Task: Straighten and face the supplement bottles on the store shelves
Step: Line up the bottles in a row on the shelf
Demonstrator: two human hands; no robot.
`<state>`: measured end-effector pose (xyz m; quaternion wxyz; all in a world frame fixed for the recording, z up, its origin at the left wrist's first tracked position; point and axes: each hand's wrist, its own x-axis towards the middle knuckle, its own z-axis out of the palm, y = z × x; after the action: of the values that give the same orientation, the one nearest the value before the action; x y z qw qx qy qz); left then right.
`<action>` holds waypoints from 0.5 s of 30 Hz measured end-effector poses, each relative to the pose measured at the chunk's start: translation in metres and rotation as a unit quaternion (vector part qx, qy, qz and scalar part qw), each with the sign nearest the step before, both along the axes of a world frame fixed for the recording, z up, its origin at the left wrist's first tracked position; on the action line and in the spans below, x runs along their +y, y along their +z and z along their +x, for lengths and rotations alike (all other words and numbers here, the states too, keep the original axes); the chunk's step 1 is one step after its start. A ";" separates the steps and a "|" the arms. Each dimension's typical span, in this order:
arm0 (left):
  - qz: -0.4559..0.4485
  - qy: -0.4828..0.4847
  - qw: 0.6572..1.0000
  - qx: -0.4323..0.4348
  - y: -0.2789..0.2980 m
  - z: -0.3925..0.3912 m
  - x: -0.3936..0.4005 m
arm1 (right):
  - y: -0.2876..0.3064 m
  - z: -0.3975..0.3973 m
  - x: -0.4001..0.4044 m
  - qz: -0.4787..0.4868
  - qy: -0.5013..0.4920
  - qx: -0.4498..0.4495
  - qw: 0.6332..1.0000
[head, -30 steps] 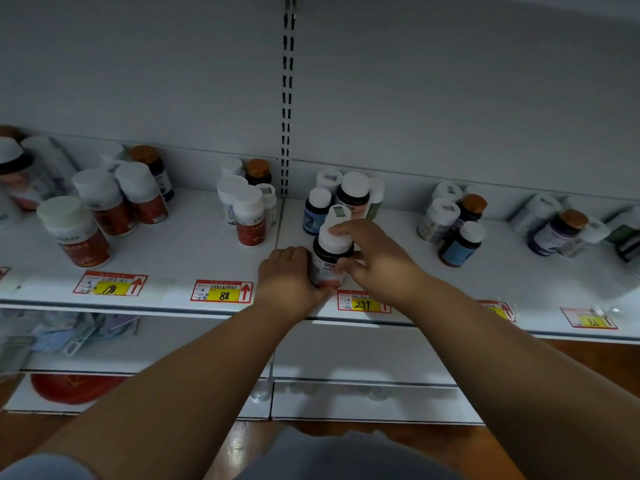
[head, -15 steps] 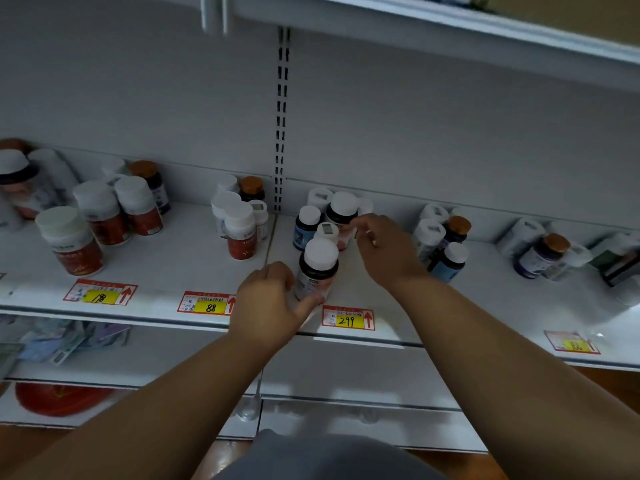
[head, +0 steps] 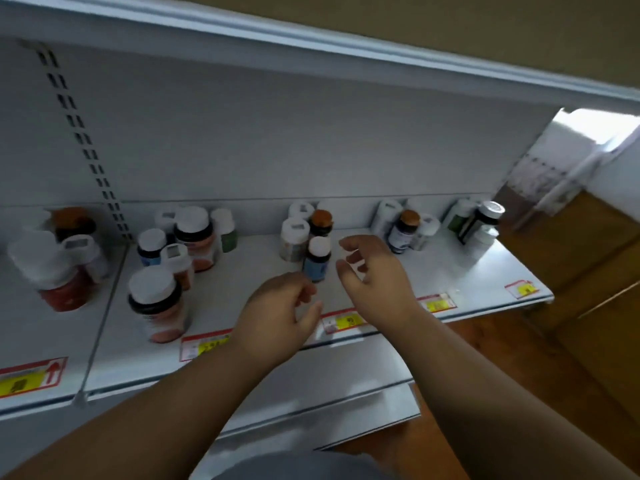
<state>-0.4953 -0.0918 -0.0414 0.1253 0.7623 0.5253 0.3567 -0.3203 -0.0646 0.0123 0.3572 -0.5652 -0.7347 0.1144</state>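
Left hand (head: 280, 311) hangs over the shelf's front edge w/ fingers loosely curled, gripping nothing; fingertips sit just below the small blue-label bottle with white cap (head: 317, 259), contact unclear due to blur. Right hand (head: 374, 271) is just right of that bottle, fingers spread and lightly bent, also empty. The long white metal store shelf (head: 467, 275) carries all bottles in loose clusters. Biggest is the dark bottle with wide white cap and pink-orange label (head: 157, 304), upright nr the front edge, left of both hands. Behind the blue-label one stand a white-capped pale bottle (head: 294, 239) & an orange-capped dark bottle (head: 321, 223), close together. Further right, another orange-capped dark bottle (head: 403, 230) among white ones. Yellow-and-red price tags (head: 344, 320) line the shelf lip.
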 end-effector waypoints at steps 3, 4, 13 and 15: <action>0.004 -0.021 1.000 -0.005 0.002 0.059 0.024 | -0.002 0.061 0.009 -0.008 -0.031 0.014 0.999; 0.003 -0.027 1.000 -0.011 0.003 0.081 0.033 | -0.003 0.083 0.013 -0.009 -0.036 0.017 0.999; -0.103 0.017 0.994 -0.025 0.000 0.275 0.097 | -0.015 0.285 0.081 -0.025 -0.080 -0.013 0.996; -0.128 0.029 0.991 -0.034 0.001 0.304 0.108 | -0.017 0.323 0.108 -0.022 -0.100 -0.041 0.994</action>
<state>-0.1916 0.0159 -0.0408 0.2290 0.7116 0.5843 0.3160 0.0028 0.0433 -0.0046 0.3236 -0.6479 -0.6859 0.0707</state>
